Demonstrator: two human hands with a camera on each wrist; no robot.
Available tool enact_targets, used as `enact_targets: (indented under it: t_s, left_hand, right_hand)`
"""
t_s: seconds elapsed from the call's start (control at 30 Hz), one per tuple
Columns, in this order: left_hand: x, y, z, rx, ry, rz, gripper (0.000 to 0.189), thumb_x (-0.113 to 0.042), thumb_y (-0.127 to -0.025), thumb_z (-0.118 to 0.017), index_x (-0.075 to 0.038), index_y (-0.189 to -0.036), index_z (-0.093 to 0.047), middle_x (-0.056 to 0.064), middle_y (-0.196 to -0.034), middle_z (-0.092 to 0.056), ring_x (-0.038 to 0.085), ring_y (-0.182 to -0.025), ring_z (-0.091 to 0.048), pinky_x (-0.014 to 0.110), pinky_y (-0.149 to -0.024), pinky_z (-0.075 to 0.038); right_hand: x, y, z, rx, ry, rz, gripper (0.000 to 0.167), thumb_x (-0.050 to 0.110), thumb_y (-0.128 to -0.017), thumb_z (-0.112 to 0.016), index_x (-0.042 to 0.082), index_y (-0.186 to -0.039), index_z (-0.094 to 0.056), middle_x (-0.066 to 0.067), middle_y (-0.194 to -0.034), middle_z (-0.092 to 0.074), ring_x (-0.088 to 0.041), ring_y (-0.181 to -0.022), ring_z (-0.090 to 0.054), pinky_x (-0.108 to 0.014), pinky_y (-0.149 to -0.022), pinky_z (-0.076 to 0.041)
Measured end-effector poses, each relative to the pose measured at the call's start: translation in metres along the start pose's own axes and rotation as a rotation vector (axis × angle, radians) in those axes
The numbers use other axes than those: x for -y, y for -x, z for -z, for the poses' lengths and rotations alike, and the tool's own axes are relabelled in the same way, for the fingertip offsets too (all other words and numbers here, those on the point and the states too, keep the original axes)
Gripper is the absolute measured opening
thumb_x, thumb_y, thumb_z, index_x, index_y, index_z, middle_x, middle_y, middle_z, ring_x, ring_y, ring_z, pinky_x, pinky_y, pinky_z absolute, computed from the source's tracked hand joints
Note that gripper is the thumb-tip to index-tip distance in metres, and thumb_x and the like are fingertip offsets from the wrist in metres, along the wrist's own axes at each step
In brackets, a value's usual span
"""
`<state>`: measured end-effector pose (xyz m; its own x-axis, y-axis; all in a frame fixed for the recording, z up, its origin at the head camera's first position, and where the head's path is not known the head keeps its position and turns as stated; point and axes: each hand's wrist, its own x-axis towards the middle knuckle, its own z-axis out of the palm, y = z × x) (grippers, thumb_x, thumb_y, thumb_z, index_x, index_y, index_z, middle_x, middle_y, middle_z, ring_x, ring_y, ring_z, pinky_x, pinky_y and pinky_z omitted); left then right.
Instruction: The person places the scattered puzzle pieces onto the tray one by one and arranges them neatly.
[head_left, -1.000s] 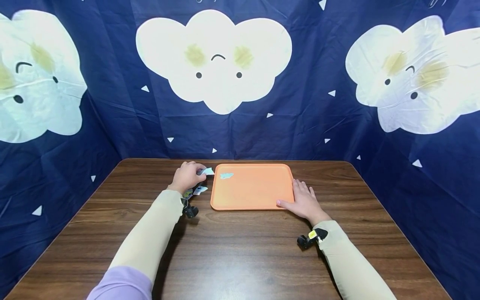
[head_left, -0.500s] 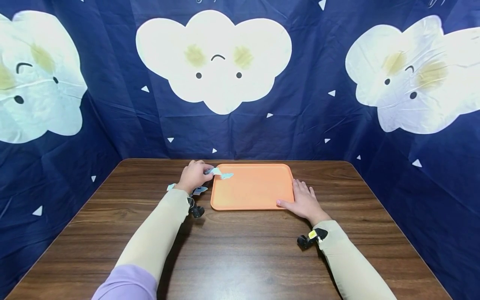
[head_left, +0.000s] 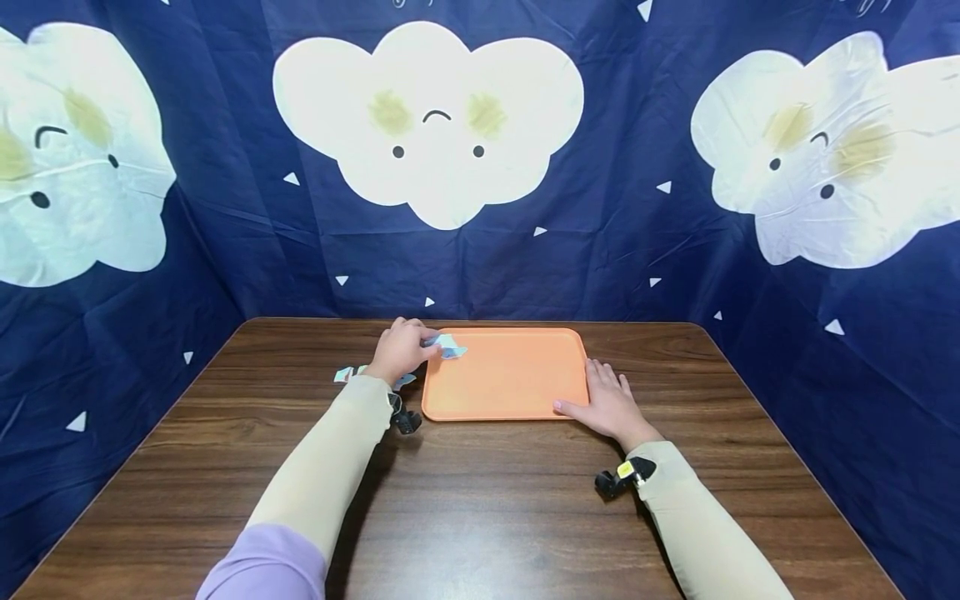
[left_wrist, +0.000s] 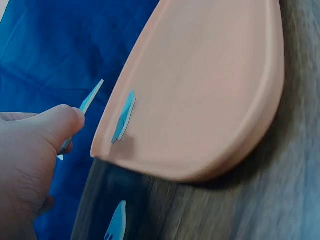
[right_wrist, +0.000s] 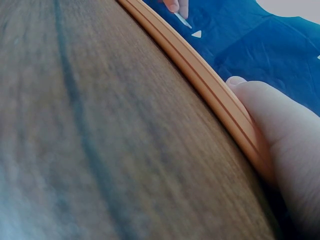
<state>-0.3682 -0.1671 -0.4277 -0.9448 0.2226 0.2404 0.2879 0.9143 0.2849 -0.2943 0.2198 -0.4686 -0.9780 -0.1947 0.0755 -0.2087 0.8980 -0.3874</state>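
My left hand (head_left: 402,350) is above the upper left corner of an orange tray (head_left: 517,383). Between thumb and fingers it pinches a thin, flat, light-blue card piece (left_wrist: 93,95) with a white edge. A similar blue card piece (left_wrist: 124,116) lies inside the tray near that corner, just below the held one and apart from it in the left wrist view. My right hand (head_left: 611,400) rests at the tray's lower right corner, fingers stretched along the right side. Its thumb (right_wrist: 262,102) lies over the front rim.
More card pieces (head_left: 343,375) lie on the brown wooden table (head_left: 480,500) left of the tray, partly hidden by the left wrist. One loose card piece (left_wrist: 116,221) sits close to the tray's edge. A dark blue cloth (head_left: 495,267) with white clouds stands behind and at both sides.
My left hand has moved right with the pinched card piece, from beside the tray to over its upper left corner. Pieces at the left have come into view. The right hand stays still.
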Motion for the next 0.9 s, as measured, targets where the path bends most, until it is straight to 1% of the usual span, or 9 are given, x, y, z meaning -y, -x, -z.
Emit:
enact_targets:
  t_s: [0.13, 0.23, 0.37, 0.5, 0.7, 0.9]
  left_hand:
    - [-0.004, -0.002, -0.003, -0.003, 0.024, -0.018, 0.036, -0.036, -0.095, -0.068, -0.018, -0.127, -0.073, 0.008, -0.129, -0.066, 0.032, -0.113, -0.052, 0.054, -0.097, -0.043]
    - [-0.009, -0.003, -0.004, -0.013, 0.025, -0.033, 0.035, -0.035, -0.096, -0.067, -0.017, -0.126, -0.074, 0.008, -0.127, -0.067, 0.031, -0.111, -0.053, 0.053, -0.096, -0.044]
    - [-0.016, -0.005, -0.006, -0.018, 0.032, -0.035, 0.034, -0.035, -0.096, -0.068, -0.017, -0.124, -0.074, 0.008, -0.127, -0.067, 0.031, -0.112, -0.053, 0.052, -0.096, -0.043]
    - [-0.022, -0.007, -0.008, -0.011, 0.05, -0.022, 0.033, -0.036, -0.096, -0.068, -0.018, -0.124, -0.075, 0.007, -0.127, -0.068, 0.031, -0.112, -0.053, 0.05, -0.097, -0.043]
    - [-0.03, -0.008, -0.01, -0.007, 0.051, -0.02, 0.033, -0.037, -0.097, -0.067, -0.016, -0.121, -0.076, 0.006, -0.124, -0.069, 0.03, -0.108, -0.052, 0.048, -0.095, -0.044]
    - [-0.037, -0.007, -0.01, -0.022, 0.015, -0.042, 0.033, -0.036, -0.097, -0.069, -0.019, -0.125, -0.074, 0.007, -0.123, -0.069, 0.029, -0.106, -0.052, 0.049, -0.092, -0.043]
  right_hand:
    - [0.0, 0.0, 0.0, 0.001, -0.006, -0.002, 0.12, 0.076, -0.082, -0.061, -0.005, -0.159, -0.016, -0.029, -0.162, -0.02, -0.045, -0.151, -0.015, -0.064, -0.118, -0.007]
    - [-0.001, 0.0, -0.001, -0.001, -0.008, -0.002, 0.12, 0.076, -0.082, -0.061, -0.005, -0.159, -0.016, -0.029, -0.162, -0.02, -0.045, -0.151, -0.015, -0.064, -0.118, -0.007]
    - [-0.001, -0.001, -0.001, -0.004, -0.009, 0.0, 0.12, 0.075, -0.082, -0.061, -0.005, -0.159, -0.016, -0.029, -0.162, -0.02, -0.046, -0.151, -0.015, -0.065, -0.118, -0.007]
    - [-0.001, 0.0, -0.001, -0.003, -0.013, -0.001, 0.12, 0.075, -0.082, -0.062, -0.005, -0.159, -0.016, -0.029, -0.162, -0.02, -0.046, -0.151, -0.014, -0.065, -0.118, -0.006]
    - [-0.001, -0.001, 0.0, -0.009, -0.017, 0.003, 0.12, 0.075, -0.082, -0.062, -0.005, -0.159, -0.017, -0.029, -0.162, -0.02, -0.046, -0.151, -0.014, -0.065, -0.118, -0.006]
    - [-0.001, 0.0, 0.0, -0.004, -0.017, 0.001, 0.12, 0.075, -0.082, -0.061, -0.005, -0.159, -0.016, -0.029, -0.163, -0.02, -0.045, -0.151, -0.014, -0.064, -0.118, -0.006]
